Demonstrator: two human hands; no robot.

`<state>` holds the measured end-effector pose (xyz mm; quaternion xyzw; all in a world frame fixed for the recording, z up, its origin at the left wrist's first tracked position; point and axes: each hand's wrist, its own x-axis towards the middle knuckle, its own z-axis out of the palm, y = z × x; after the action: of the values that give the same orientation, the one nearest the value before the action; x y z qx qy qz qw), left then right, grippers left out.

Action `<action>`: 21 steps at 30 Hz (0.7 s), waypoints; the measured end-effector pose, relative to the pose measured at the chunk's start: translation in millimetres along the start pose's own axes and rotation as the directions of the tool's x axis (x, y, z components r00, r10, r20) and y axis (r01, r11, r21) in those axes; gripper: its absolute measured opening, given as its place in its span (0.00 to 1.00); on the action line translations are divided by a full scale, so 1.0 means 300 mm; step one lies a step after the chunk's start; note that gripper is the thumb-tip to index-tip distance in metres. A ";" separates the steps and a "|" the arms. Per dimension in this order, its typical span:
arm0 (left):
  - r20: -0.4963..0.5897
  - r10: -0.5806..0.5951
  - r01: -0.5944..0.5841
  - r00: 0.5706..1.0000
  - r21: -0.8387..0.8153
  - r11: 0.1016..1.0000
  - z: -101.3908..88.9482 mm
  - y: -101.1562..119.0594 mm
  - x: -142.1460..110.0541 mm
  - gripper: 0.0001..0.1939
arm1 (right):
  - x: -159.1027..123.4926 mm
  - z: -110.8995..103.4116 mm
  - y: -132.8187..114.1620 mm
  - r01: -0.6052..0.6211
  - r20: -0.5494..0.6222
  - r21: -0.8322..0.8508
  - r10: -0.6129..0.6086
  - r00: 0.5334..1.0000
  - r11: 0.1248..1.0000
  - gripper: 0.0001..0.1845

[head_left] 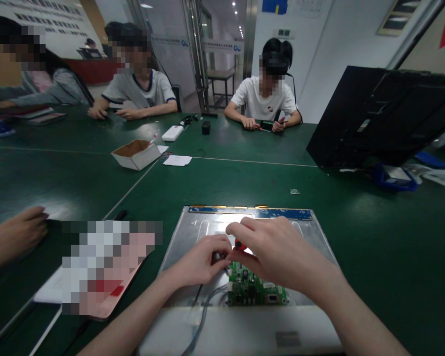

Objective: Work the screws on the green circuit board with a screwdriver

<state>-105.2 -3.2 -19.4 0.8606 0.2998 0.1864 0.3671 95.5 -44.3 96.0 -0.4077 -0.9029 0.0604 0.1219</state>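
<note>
In front of me lies a metal display panel (pixel 178 237) with its back side up. A green circuit board (pixel 257 287) sits on it, and a blue strip board (pixel 252 213) runs along the far edge. My right hand (pixel 272 242) is closed around a screwdriver with a red and black handle (pixel 240 244), above the board's far left corner; its tip is hidden. My left hand (pixel 207 257) is pinched close beside it at the board's left edge. What its fingers hold, if anything, is hidden. A grey cable (pixel 203 314) leads from the board toward me.
Left of the panel lie a pink pouch-like item (pixel 133 267) and a co-worker's hand (pixel 20 235). Farther off are an open white box (pixel 135 157) and papers (pixel 177 160). A large black screen (pixel 385 116) stands at the right. Several people sit around the green table (pixel 237 180).
</note>
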 end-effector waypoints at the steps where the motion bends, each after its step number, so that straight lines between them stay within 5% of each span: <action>1: -0.001 0.007 -0.008 1.000 -0.004 1.000 0.000 0.001 0.001 0.05 | -0.002 -0.004 0.000 0.002 0.007 0.017 -0.002 1.000 1.000 0.05; 6: 0.001 0.006 -0.006 1.000 -0.021 1.000 -0.003 0.009 0.005 0.04 | -0.011 -0.019 -0.001 0.020 0.027 0.085 -0.023 0.999 0.996 0.08; 16: -0.021 0.010 -0.010 1.000 -0.011 1.000 0.005 -0.005 0.001 0.06 | -0.002 0.000 0.005 -0.021 -0.011 -0.054 0.021 1.000 0.998 0.05; 21: -0.007 0.002 -0.002 1.000 -0.043 0.999 0.002 0.004 0.005 0.07 | -0.012 -0.018 0.001 0.013 0.019 0.043 -0.013 1.000 0.999 0.07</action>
<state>-103.2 -3.3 -18.8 0.8521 0.2962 0.1960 0.3844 99.5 -46.8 100.7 -0.3985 -0.9051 0.0830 0.1226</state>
